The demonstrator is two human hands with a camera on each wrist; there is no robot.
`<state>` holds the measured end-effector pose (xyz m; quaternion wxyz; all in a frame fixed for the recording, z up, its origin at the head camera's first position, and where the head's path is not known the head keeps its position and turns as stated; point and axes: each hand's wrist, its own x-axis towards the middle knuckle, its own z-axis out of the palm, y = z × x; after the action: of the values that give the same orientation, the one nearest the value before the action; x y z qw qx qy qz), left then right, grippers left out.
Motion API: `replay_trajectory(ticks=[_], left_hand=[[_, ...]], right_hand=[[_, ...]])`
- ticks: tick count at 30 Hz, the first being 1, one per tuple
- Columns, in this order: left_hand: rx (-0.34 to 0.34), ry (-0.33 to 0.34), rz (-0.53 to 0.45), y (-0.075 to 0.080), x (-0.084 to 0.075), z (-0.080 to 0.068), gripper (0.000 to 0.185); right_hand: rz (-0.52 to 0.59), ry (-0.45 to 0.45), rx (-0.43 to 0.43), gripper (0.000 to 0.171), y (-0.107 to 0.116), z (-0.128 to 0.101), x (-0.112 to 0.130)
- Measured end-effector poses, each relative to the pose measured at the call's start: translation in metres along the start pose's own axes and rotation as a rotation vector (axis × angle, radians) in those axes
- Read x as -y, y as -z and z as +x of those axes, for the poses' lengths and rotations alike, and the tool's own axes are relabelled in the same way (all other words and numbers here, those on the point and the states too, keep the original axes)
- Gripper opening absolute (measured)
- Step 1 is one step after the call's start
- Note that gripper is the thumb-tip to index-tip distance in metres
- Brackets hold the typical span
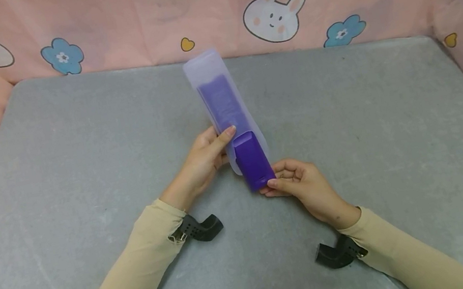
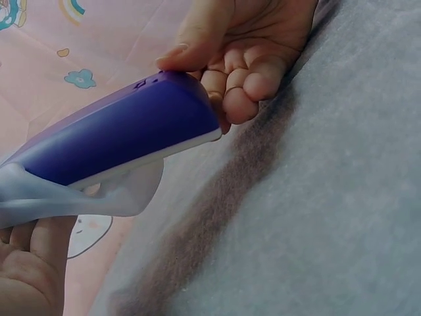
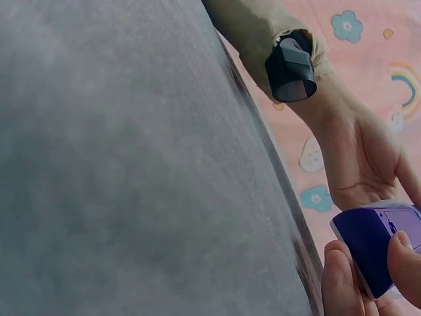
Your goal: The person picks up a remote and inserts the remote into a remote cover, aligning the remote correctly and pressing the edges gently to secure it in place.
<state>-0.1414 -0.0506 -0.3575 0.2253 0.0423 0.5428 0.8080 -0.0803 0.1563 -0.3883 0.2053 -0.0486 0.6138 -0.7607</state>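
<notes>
Seen from the head: a purple remote (image 1: 253,159) half inside a soft clear sleeve (image 1: 225,109), both lifted just above the grey tabletop (image 1: 77,166) and angled away toward the pink cloth wall (image 1: 207,9). Left hand (image 1: 203,159) curled round the sleeve's near edge, thumb laid on top just beside the remote's exposed end; right hand (image 1: 300,181) pinching that near end, fingertips clamped on the purple body. Black wrist mounts (image 1: 200,228) strapped over beige sleeves. Likely trouble here: sleeve mouth stretched only on one side, so a bunching or folding edge, jamming the remote partway; probably also a twist out of line, since only the tail is pinched. From the left wrist: remote (image 2: 125,135) emerging from the milky sleeve (image 2: 79,197), whose loose lip sags beneath the body rather than hugging it; right hand (image 2: 243,52) with thumb on top and curled fingers (image 2: 247,85) under the end, left hand (image 2: 29,270) low in the corner below the sleeve. Risk judged from this: sagging lip catching on the remote's corner, or soft material slipping from the left hand's hold under a hard push or pull. From the right wrist: only the remote's corner (image 3: 371,240) between two fingertips (image 3: 342,280), a shallow hold near the very end; left hand (image 3: 368,158) open-palmed beyond it. Possible slip of the fingertips off the smooth plastic, dropping the remote to the tabletop (image 3: 131,164).
</notes>
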Motion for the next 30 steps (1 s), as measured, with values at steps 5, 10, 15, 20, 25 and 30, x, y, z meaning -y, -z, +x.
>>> replay_trajectory(ticks=[5,10,15,20,25,30], left_hand=[[0.005,-0.003,0.002,-0.0006,0.0011,0.0002,0.040],[0.013,-0.008,0.001,-0.0008,0.0010,-0.0004,0.040],[0.015,-0.006,0.001,-0.0015,0.0013,-0.0004,0.039],[0.013,0.000,0.001,-0.0020,0.0011,-0.0004,0.039],[0.020,-0.001,0.004,-0.0015,0.0015,-0.0007,0.039],[0.032,0.000,0.008,-0.0015,0.0026,-0.0002,0.039]], right_hand=[[0.006,0.005,0.006,0.015,0.0002,0.0002,0.0004],[0.010,0.009,0.005,0.015,0.0004,0.0002,0.0003],[0.021,0.014,-0.001,0.012,0.0008,0.0001,-0.0004],[0.024,0.015,-0.008,0.012,0.0008,-0.0003,-0.0004],[0.026,0.012,-0.015,0.013,0.0006,-0.0006,-0.0006],[0.035,0.025,-0.017,0.014,0.0012,-0.0011,-0.0018]])
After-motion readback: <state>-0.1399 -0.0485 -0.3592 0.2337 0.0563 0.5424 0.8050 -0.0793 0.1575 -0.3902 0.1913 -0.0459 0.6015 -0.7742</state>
